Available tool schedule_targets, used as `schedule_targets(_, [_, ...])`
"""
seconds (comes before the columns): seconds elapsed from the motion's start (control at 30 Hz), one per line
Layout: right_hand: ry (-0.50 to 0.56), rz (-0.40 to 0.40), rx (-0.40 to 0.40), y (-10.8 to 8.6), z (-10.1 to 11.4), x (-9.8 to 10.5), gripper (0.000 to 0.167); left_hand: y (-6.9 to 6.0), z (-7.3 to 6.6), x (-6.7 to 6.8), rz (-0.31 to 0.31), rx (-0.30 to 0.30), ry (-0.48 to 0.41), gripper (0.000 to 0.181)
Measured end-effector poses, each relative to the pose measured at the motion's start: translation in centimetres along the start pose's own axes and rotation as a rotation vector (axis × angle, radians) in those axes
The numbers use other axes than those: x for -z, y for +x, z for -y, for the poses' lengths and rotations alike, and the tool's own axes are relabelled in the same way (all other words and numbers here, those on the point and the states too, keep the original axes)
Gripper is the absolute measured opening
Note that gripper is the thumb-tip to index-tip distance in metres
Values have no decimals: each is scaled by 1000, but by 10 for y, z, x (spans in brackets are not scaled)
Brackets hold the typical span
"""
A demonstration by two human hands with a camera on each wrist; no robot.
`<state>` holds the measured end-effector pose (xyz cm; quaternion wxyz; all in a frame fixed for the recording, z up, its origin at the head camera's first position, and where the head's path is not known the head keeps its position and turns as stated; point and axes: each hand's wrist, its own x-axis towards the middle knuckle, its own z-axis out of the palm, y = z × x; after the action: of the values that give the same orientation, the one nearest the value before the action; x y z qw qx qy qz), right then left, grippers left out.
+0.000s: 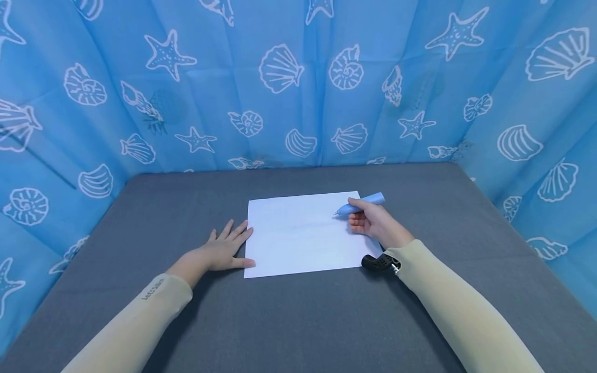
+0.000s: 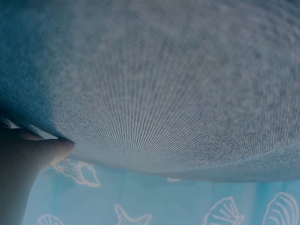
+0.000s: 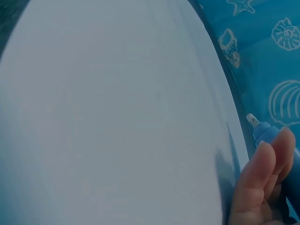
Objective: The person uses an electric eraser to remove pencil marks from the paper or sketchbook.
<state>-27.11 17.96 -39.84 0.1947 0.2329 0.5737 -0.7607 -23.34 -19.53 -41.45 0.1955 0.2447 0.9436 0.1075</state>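
Observation:
A white sheet of paper (image 1: 298, 238) lies on the grey cloth, bearing very faint marks. My left hand (image 1: 221, 251) rests flat with fingers spread, its thumb and fingertips touching the sheet's left edge. In the left wrist view only part of the left hand (image 2: 28, 154) shows at the lower left. Over the paper's right side, my right hand (image 1: 375, 220) grips a thick blue pen-shaped electric eraser (image 1: 373, 199), tip pointing left. The right wrist view shows the electric eraser (image 3: 265, 133) with its narrow pale tip raised above the paper, beside the curled fingers (image 3: 255, 183).
The grey cloth-covered table (image 1: 289, 321) spreads around the paper. A blue curtain (image 1: 298, 119) printed with white shells and starfish encloses the back and both sides. A black device (image 1: 379, 262) is at the right sleeve's cuff, over the paper's lower right corner.

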Motion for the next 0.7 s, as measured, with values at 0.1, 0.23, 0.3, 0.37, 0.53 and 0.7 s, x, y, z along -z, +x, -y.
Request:
schedule_targets(0.1, [-10, -3, 3, -2, -2, 2, 26, 0, 1, -1, -1, 0, 2, 96])
schedule_targets(0.23, [-3, 8, 6, -2, -4, 3, 26, 1, 2, -1, 7, 1, 9, 97])
schedule_targets(0.3, [2, 17, 6, -2, -5, 3, 25, 2, 2, -1, 12, 4, 11, 97])
schedule_targets(0.37, [7, 30, 9, -3, -6, 2, 24, 2, 3, -1, 14, 4, 11, 98])
schedule_targets(0.53, [-1, 36, 35, -3, -12, -3, 21, 1, 1, -1, 16, 0, 6, 98])
schedule_targets(0.7, [-50, -34, 67, -1, -18, -11, 19, 1, 1, -1, 16, 5, 14, 98])
